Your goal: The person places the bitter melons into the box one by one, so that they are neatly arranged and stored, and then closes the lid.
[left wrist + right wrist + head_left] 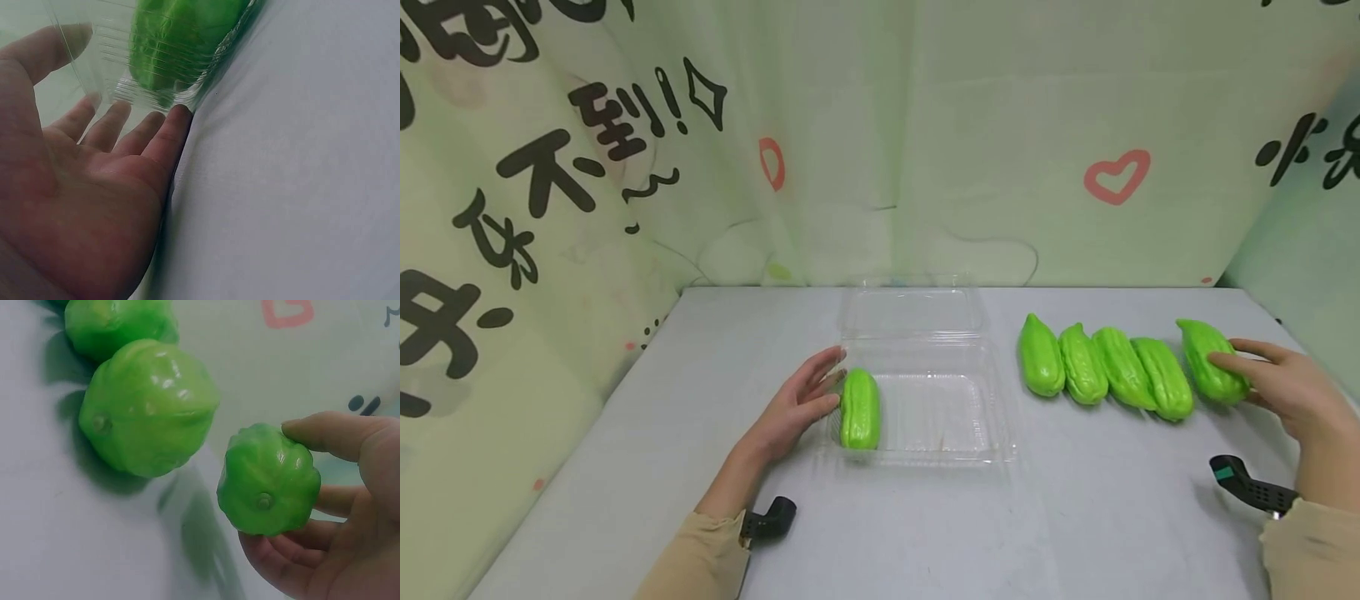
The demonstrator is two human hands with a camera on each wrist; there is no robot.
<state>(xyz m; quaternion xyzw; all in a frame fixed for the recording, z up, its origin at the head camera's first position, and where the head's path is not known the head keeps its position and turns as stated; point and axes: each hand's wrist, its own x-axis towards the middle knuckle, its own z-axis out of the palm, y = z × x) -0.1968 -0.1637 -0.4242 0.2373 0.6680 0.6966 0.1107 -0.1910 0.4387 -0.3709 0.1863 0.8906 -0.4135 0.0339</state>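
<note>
In the head view my right hand (1288, 387) grips a green bitter gourd (1210, 362) at the right end of a row. The right wrist view shows the thumb on one side of this gourd (269, 481) and curled fingers on the other, a shadow falling apart from it. My left hand (793, 408), fingers extended, rests against the left side of a clear plastic clamshell box (940, 408). Inside that box, along its left wall, lies one bitter gourd (860, 410). Up close, the left fingertips (178, 119) touch the ribbed plastic wall beside the gourd (181, 44).
Several more bitter gourds (1105, 367) lie side by side right of the box. The box's lid (913, 312) is folded back toward the curtain (925, 167). A pale cloth covers the table (925, 533). Black wrist mounts (771, 518) sit on both forearms.
</note>
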